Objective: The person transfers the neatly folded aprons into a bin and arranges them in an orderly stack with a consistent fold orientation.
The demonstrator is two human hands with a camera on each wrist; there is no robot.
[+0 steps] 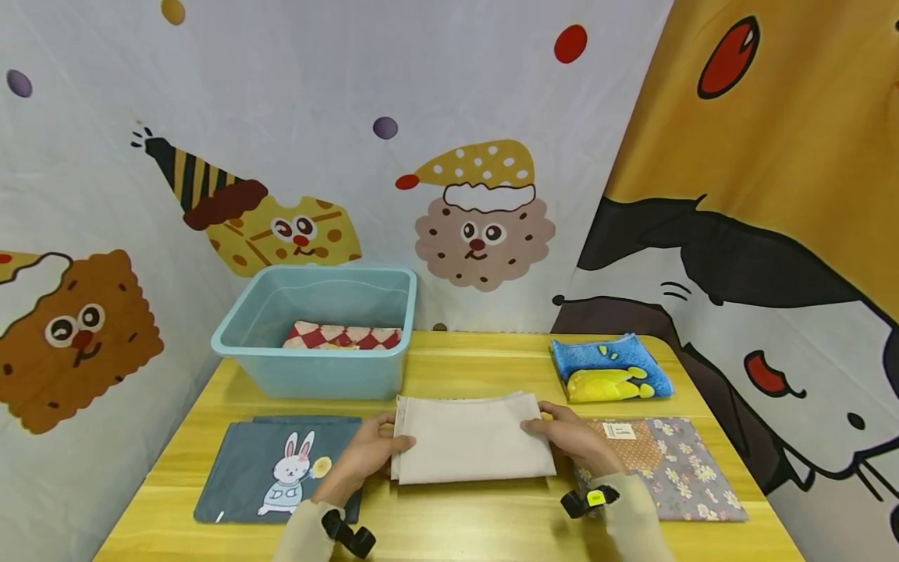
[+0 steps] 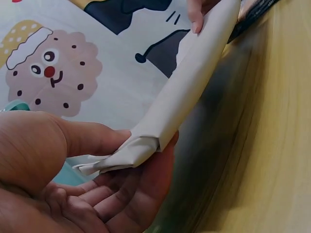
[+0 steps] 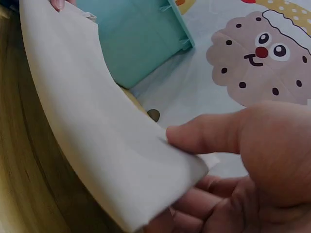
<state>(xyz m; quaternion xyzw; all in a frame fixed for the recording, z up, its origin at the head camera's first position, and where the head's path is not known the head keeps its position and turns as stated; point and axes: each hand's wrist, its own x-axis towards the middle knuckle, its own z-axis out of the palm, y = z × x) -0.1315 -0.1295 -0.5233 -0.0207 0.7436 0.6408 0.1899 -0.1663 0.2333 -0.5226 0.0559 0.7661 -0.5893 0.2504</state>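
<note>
A folded cream cloth point(image 1: 472, 439) is held up just above the table, layered at its edges. My left hand point(image 1: 367, 451) pinches its left end, thumb on top and fingers underneath, as the left wrist view shows with the cloth's folded corner point(image 2: 138, 150). At the opposite end my right hand point(image 1: 574, 441) grips it the same way; in the right wrist view the thumb point(image 3: 209, 133) presses on the cloth point(image 3: 112, 126). Beside the left hand lies a dark folded cloth with a rabbit print point(image 1: 239, 468). A grey floral folded cloth point(image 1: 688, 468) lies partly behind the right forearm.
A light blue plastic bin point(image 1: 323, 375) stands at the back left, with a red and white checked cloth point(image 1: 344, 336) inside. At the back right lies a folded blue and yellow fuzzy cloth point(image 1: 611, 368). A printed curtain point(image 1: 485, 94) hangs behind the wooden table point(image 1: 477, 523).
</note>
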